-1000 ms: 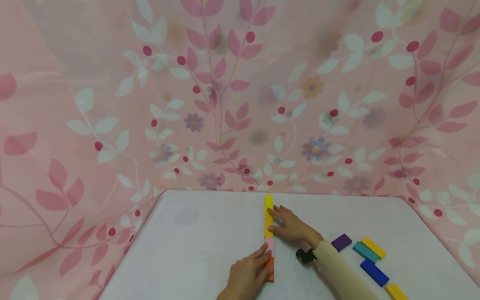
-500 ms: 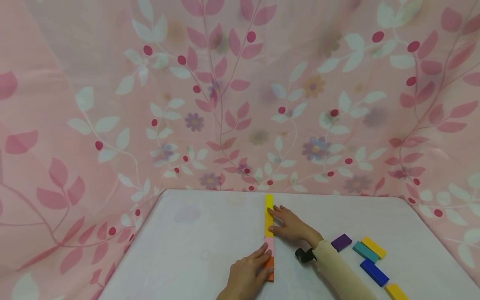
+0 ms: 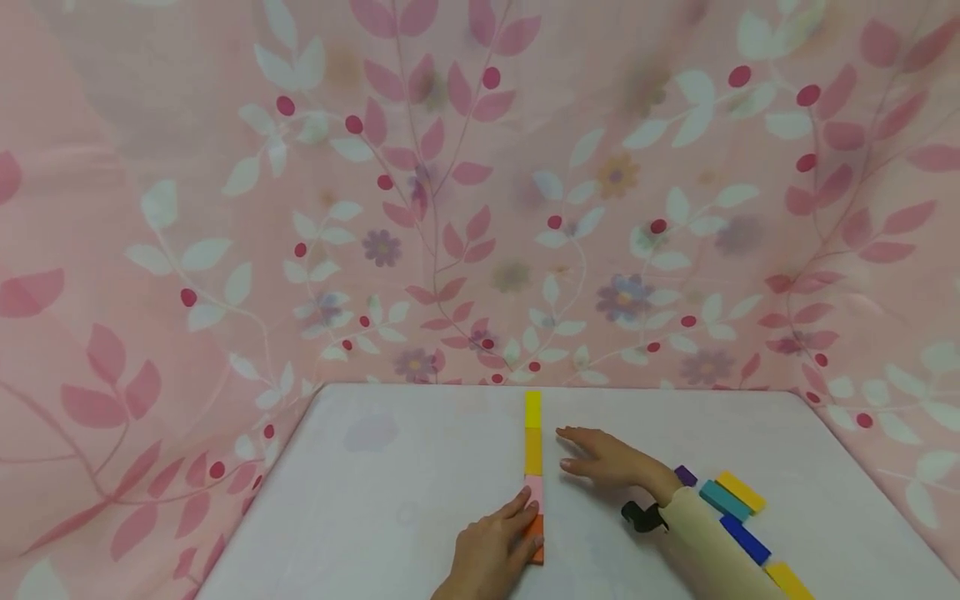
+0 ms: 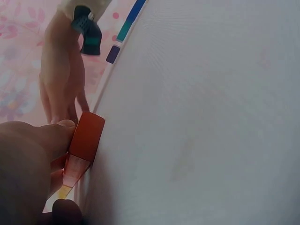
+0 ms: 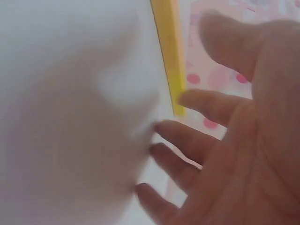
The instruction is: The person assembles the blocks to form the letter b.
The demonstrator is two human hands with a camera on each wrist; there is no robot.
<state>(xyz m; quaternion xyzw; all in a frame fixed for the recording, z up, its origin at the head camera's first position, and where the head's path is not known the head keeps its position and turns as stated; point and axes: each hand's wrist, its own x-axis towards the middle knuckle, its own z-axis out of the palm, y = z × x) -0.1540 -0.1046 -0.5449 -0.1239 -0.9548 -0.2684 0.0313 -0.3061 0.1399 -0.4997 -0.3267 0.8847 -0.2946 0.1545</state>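
Observation:
Four blocks form a straight line: a bright yellow block (image 3: 532,409) farthest back, then a darker yellow block (image 3: 533,452), a pink block (image 3: 533,485) and an orange block (image 3: 538,552) nearest. From the left side, my left hand (image 3: 489,550) rests its fingertips on the pink and orange blocks; in the left wrist view its thumb touches the orange block (image 4: 87,136). My right hand (image 3: 618,462) hovers just right of the yellow blocks, fingers spread and nothing held. The right wrist view shows a gap between this hand (image 5: 248,140) and the white surface.
To the right on the white table (image 3: 390,492) lie a purple block (image 3: 686,476), a teal block (image 3: 724,500), a yellow block (image 3: 740,492), a blue block (image 3: 745,540) and another yellow block (image 3: 789,581). A patterned pink cloth (image 3: 465,208) hangs behind.
My right hand has come off the yellow blocks and moved to the right, its sleeve now nearer the loose blocks. The left hand stays on the line. The head view has shifted slightly.

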